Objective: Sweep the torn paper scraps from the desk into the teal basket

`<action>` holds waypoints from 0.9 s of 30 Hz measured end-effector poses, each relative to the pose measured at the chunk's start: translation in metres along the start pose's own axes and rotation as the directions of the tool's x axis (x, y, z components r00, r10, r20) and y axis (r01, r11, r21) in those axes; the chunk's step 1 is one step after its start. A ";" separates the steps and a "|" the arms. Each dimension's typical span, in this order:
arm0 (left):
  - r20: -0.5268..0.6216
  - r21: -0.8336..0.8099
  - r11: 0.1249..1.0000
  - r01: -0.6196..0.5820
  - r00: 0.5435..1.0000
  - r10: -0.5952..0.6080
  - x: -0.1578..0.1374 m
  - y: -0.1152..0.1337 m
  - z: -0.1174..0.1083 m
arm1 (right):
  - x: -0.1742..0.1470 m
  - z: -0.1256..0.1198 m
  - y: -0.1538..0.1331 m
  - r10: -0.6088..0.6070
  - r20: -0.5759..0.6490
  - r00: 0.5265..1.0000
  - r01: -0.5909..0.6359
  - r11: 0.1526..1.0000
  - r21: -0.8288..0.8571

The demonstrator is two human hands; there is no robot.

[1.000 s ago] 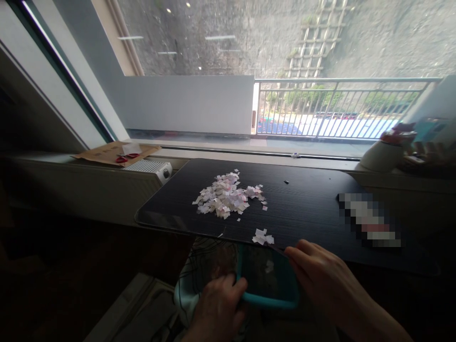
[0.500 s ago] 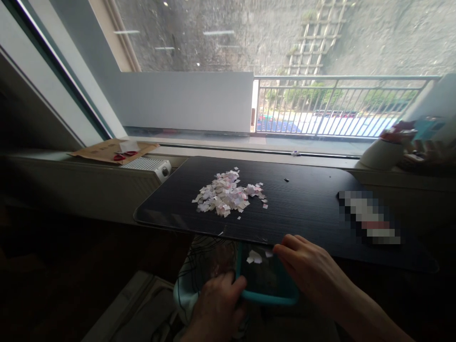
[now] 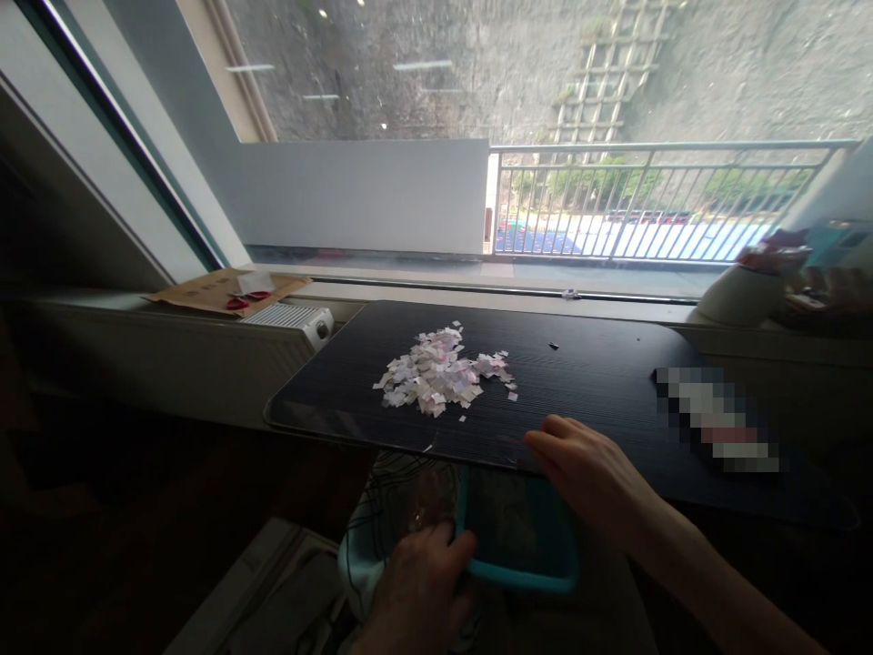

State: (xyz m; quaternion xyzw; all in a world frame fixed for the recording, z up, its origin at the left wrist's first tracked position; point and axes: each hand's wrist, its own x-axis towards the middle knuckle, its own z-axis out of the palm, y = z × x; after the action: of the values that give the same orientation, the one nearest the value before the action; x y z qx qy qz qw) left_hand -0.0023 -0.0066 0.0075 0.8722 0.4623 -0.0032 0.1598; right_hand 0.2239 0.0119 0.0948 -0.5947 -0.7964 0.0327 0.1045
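Observation:
My left hand (image 3: 426, 578) is closed on the left rim of a teal plastic container (image 3: 525, 578) below the table's near edge. The container's inside is dark, and its contents are hard to make out. My right hand (image 3: 569, 446) hovers over the near edge of the black table (image 3: 587, 382), its fingertips pressed together. Whatever those fingers hold, if anything, is hidden. Left of that hand, a heap of small cut paper pieces (image 3: 436, 373) lies on the table, with a few loose bits around it.
Red-handled scissors (image 3: 249, 298) rest on a brown paper envelope (image 3: 197, 293) on the sill at left, by a white radiator (image 3: 290, 320). A blurred-out flat object (image 3: 716, 423) lies at the table's right. A white rounded object (image 3: 733, 291) stands on the right sill.
My right hand has risen from beside the container to above the table edge. White paper scraps that showed in the container are no longer visible. My left hand keeps its grip.

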 end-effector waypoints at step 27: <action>-0.029 -0.027 0.999 0.043 0.999 -0.043 -0.003 -0.007 0.004 | 0.059 0.002 -0.013 0.013 -0.021 1.000 -0.015 0.996 -0.086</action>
State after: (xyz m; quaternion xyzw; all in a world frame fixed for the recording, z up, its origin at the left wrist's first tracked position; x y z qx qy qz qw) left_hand -0.0094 -0.0062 0.0019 0.8599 0.4833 0.0121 0.1642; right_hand 0.1954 0.0647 0.1024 -0.6046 -0.7917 -0.0069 0.0868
